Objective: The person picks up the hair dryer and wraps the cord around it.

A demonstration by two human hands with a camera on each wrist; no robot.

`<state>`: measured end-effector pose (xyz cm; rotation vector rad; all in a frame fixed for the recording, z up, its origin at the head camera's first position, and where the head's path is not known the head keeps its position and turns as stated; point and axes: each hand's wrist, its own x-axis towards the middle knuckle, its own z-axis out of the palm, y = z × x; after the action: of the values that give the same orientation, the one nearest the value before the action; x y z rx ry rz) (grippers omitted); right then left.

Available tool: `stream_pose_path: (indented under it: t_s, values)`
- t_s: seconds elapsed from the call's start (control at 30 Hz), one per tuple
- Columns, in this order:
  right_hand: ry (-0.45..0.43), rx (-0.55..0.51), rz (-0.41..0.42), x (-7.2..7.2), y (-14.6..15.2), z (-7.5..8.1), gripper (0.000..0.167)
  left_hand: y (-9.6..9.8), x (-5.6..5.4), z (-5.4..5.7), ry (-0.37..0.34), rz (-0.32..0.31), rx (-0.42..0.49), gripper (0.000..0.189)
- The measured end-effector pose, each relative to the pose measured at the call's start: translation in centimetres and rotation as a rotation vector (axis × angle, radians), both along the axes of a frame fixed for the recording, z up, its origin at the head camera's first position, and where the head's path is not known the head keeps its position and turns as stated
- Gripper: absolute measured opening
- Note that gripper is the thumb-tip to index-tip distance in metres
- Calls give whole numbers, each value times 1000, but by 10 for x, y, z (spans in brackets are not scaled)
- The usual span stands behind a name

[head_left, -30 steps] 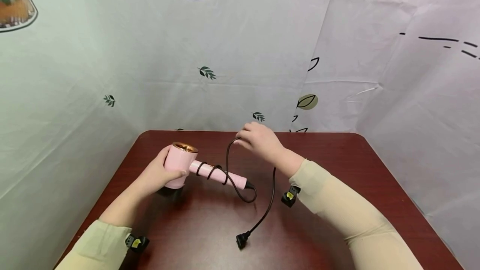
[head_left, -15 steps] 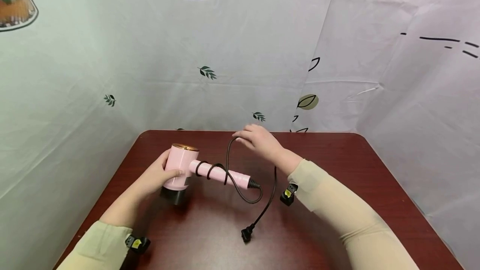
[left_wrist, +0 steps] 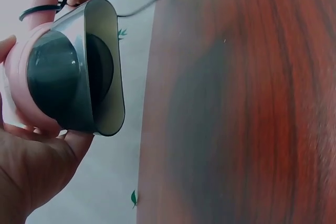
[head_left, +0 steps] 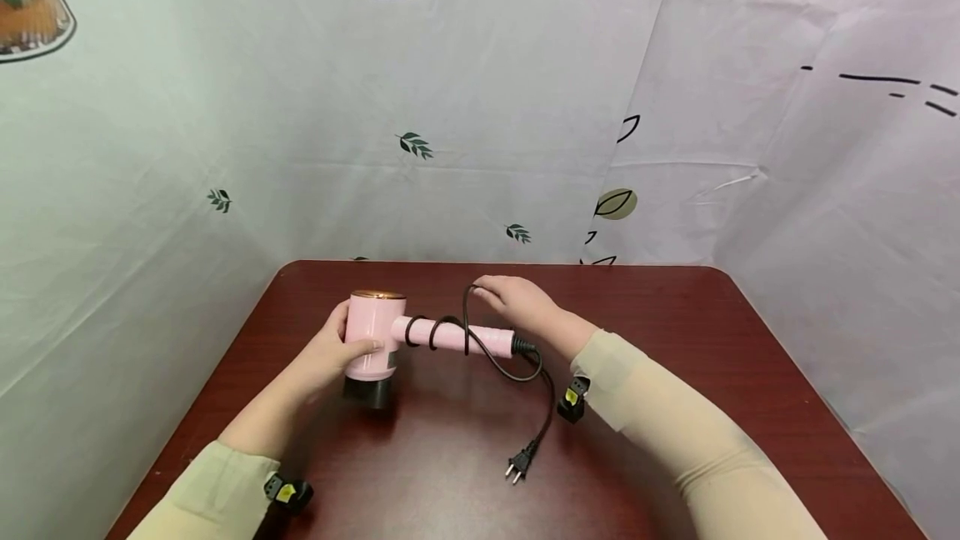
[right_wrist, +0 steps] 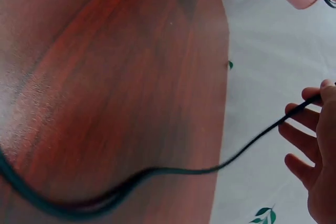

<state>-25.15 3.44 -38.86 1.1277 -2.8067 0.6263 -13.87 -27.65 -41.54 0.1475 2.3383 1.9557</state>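
A pink hair dryer (head_left: 369,330) with a gold-rimmed top is held around its barrel by my left hand (head_left: 327,354), above the table. Its flat black nozzle (left_wrist: 79,72) points down and fills much of the left wrist view. The handle (head_left: 457,335) extends to the right, with a black cord (head_left: 542,373) looped around it several times. My right hand (head_left: 521,302) pinches that cord just above the handle's end; in the right wrist view the thumb and index finger meet on it. From the hand the cord hangs down to a two-pin plug (head_left: 519,463).
The dark red wooden table (head_left: 675,373) lies below, with rounded far corners. A pale cloth wall (head_left: 480,90) with leaf prints stands behind it and on both sides. Small black cameras are strapped at both sleeves.
The hair dryer has shifted slightly right and its handle has come closer to level. My right hand has lowered a little with the cord, and the plug has swung right, its pins now facing forward.
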Motion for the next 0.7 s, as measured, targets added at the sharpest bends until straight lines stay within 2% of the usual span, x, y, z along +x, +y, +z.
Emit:
stream_pose_path:
  t_s: [0.17, 0.27, 0.37, 0.43, 0.47, 0.53, 0.57, 0.6, 0.67, 0.7]
  values:
    - [-102, -67, -12, 7, 0, -3, 19, 9, -3, -4, -7, 47, 31, 82]
    - [-155, -173, 21, 13, 2, -4, 18, 16, -6, -3, -20, 72, 86, 80]
    - [-252, -327, 117, 18, 3, -6, 15, 22, -9, -3, -19, 110, 131, 78]
    - [-318, -443, 229, 20, 3, -8, 17, 25, -10, -3, -15, 133, 154, 77]
    - [-335, -459, 255, 20, 2, -9, 15, 27, -11, -3, -15, 144, 166, 77]
    - [-371, -444, 266, 18, 2, -13, 16, 29, -12, -3, -21, 168, 183, 77]
    - [-343, -397, 240, 17, 1, -16, 17, 30, -12, -3, -23, 178, 188, 77]
    - [-338, -346, 205, 16, 1, -18, 18, 30, -13, -2, -27, 191, 188, 77]
    - [-290, -185, 72, 15, 1, -22, 21, 31, -14, -1, -36, 215, 186, 79]
    - [-289, -139, 34, 14, 0, -24, 21, 31, -14, -1, -39, 227, 181, 80]
